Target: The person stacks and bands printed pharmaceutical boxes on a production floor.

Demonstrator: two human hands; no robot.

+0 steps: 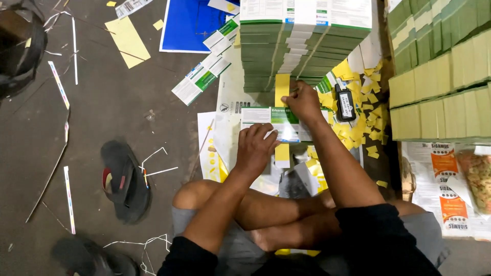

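**Floor-level label work, seen from the head camera**

Dark concrete floor point(76, 128), littered with paper strips and yellow offcuts point(365, 120) — pretty messy. A worn sandal point(124, 181) lies off to the left, a blue sheet point(192, 23) up top. Tall stack of green-edged flat cartons point(296, 46) sits right ahead, more stacks point(445, 76) on the right, and a small black device point(346, 105) in the scraps.

The person sits cross-legged. Left hand point(255, 148) is pressed flat, fingers fairly together, on a green-and-white bundle of cartons point(271, 122) lying just in front of the tall stack. Right hand point(303, 99) pinches a yellow paper band point(282, 89) at the bundle's far edge — the band runs across the bundle.
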